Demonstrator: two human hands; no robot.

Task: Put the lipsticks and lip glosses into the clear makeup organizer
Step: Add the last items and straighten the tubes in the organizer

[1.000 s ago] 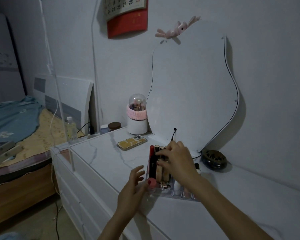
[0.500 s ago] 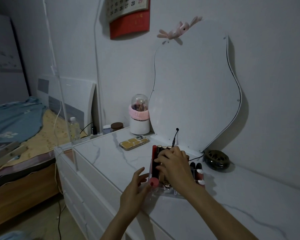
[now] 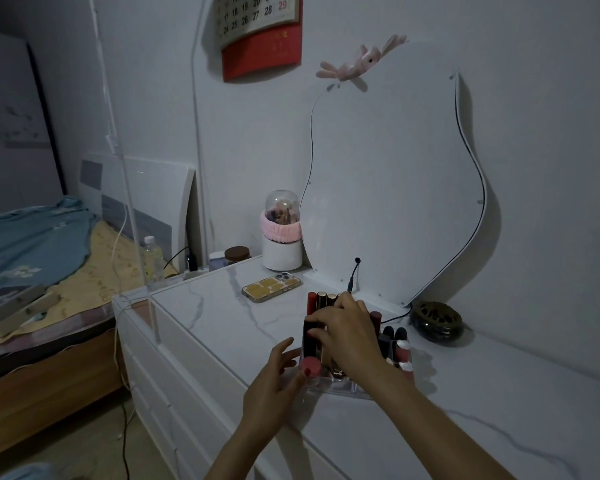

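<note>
R hand (image 3: 347,332) arched over clear acrylic makeup organizer (image 3: 340,388), fingers curled on dark upright lipstick tube (image 3: 310,336); L hand (image 3: 274,386) fingers loosely spread, touching organizer's left wall.

Dim room; white dresser (image 3: 222,327); bed (image 3: 32,244)

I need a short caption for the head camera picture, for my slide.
Right hand places lipsticks upright in the clear organizer; left hand rests at its side.

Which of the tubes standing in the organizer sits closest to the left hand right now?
The short tube with the round pink cap, at the organizer's front-left corner, right beside the left hand. The others are taller, darker and further back.
</note>
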